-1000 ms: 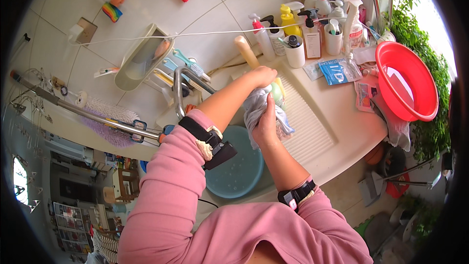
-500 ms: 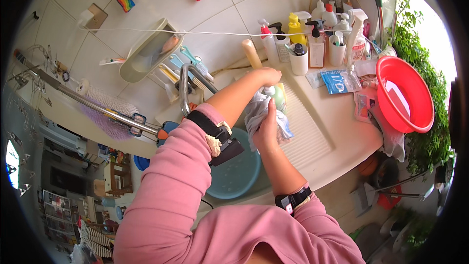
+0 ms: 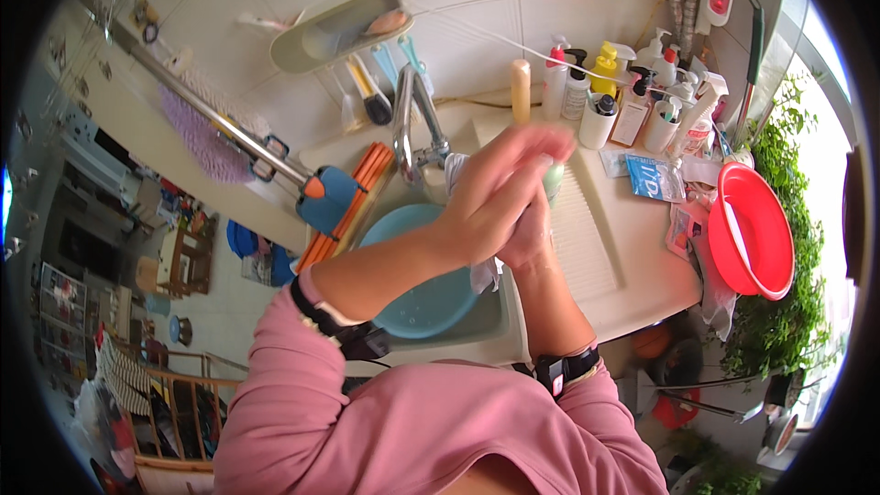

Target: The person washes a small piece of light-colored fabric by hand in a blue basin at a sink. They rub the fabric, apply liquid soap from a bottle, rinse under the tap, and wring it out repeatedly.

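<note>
Above the sink, my left hand [image 3: 500, 188] lies across my right hand, its fingers stretched out and their tips blurred. My right hand [image 3: 532, 236] is mostly hidden under it, closed on a pale grey cloth. Part of the cloth [image 3: 486, 273] hangs below the hands, and more shows to the left of my left hand. Just behind my fingers, a light green bottle [image 3: 554, 181] stands partly covered. Beneath my hands, a blue basin [image 3: 417, 298] with water sits in the sink.
A metal faucet [image 3: 403, 119] rises behind the basin. To the right are a ribbed washboard surface [image 3: 587, 238], several pump bottles [image 3: 577, 87], a blue packet [image 3: 653, 178] and a red basin [image 3: 775, 257]. A mop with a metal pole [image 3: 206, 96] slants across the left.
My left hand has come off the green bottle's top and swung over my right hand, its fingers moving. The cloth is now mostly covered by my hands. The view has shifted.
</note>
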`<state>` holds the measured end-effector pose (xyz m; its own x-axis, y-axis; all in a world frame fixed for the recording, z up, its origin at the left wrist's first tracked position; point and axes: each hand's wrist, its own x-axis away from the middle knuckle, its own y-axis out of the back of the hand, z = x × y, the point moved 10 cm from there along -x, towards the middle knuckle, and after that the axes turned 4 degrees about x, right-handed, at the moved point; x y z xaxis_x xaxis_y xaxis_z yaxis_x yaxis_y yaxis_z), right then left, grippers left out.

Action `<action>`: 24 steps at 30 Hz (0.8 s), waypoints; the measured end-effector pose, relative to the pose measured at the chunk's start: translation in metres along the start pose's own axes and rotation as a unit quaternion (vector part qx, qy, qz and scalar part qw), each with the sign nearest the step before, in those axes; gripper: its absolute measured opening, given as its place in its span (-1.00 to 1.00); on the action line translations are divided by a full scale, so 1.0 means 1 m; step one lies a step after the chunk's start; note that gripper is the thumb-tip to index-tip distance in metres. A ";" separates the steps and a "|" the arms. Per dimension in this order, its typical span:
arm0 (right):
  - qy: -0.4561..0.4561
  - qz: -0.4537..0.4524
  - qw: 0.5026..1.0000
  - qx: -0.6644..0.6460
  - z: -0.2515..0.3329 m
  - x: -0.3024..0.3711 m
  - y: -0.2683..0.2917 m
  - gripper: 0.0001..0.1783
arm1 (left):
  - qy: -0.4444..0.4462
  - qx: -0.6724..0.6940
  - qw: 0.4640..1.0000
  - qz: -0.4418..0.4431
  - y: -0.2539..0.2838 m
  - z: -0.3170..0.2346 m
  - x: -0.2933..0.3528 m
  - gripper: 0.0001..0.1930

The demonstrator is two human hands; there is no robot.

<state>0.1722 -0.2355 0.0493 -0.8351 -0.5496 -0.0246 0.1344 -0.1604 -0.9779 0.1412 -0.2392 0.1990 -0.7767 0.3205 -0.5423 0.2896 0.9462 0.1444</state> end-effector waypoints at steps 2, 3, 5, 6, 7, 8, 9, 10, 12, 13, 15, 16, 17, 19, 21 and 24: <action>-0.103 -0.068 0.992 0.015 -0.024 0.007 0.014 -0.15 | -0.065 -0.085 0.994 -0.003 0.031 -0.017 0.065 -0.79; -0.125 -0.056 0.991 0.001 -0.033 0.009 0.012 -0.16 | -0.062 -0.136 0.988 -0.033 0.050 -0.012 0.095 -0.83; -0.171 -0.054 0.984 -0.014 -0.055 0.013 0.014 -0.17 | -0.068 -0.187 0.976 -0.086 0.082 0.003 0.154 -0.85; -0.196 -0.054 0.979 -0.024 -0.069 0.015 0.015 -0.20 | 0.028 -0.170 0.971 -0.166 0.110 0.032 0.182 -0.86; -0.211 -0.050 0.976 -0.028 -0.083 0.015 0.014 -0.21 | 0.086 -0.145 0.958 -0.231 0.128 0.055 0.211 -0.86; -0.229 -0.052 0.972 -0.032 -0.098 0.014 0.015 -0.21 | 0.162 -0.106 0.933 -0.303 0.148 0.087 0.237 -0.85; -0.245 -0.051 0.967 -0.034 -0.113 0.014 0.014 -0.22 | 0.225 0.079 0.883 -0.404 0.160 0.125 0.269 -0.85; -0.249 -0.063 0.966 -0.024 -0.127 0.011 0.016 -0.24 | 0.255 0.205 0.851 -0.412 0.155 0.152 0.283 -0.83; -0.262 -0.085 0.961 -0.008 -0.152 0.006 0.019 -0.25 | 0.323 0.393 0.761 -0.403 0.135 0.190 0.304 -0.75; -0.268 -0.091 0.959 -0.001 -0.163 0.004 0.019 -0.26 | 0.332 0.462 0.726 -0.386 0.126 0.197 0.307 -0.70; -0.248 -0.116 0.961 0.048 -0.176 -0.004 0.024 -0.31 | 0.316 0.558 0.693 -0.331 0.113 0.193 0.305 -0.60; -0.239 -0.122 0.960 0.077 -0.180 -0.007 0.026 -0.32 | 0.292 0.585 0.697 -0.296 0.111 0.184 0.302 -0.55; -0.229 -0.136 0.958 0.105 -0.183 -0.011 0.032 -0.33 | 0.245 0.627 0.705 -0.224 0.106 0.167 0.293 -0.50; -0.215 -0.127 0.956 0.154 -0.186 -0.017 0.040 -0.38 | 0.250 0.610 0.716 -0.230 0.112 0.160 0.300 -0.48; -0.190 -0.125 0.954 0.197 -0.183 -0.025 0.057 -0.41 | 0.259 0.603 0.725 -0.210 0.115 0.153 0.301 -0.46; -0.127 -0.112 0.945 0.281 -0.166 -0.041 0.083 -0.47 | 0.359 0.506 0.741 -0.258 0.131 0.165 0.317 -0.47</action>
<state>0.1287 -0.0900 -0.0652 -0.7302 -0.6184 0.2903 0.2911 -0.6661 -0.6868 0.0250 -0.0210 -0.0909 -0.9220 0.2133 0.3231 -0.1603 0.5494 -0.8201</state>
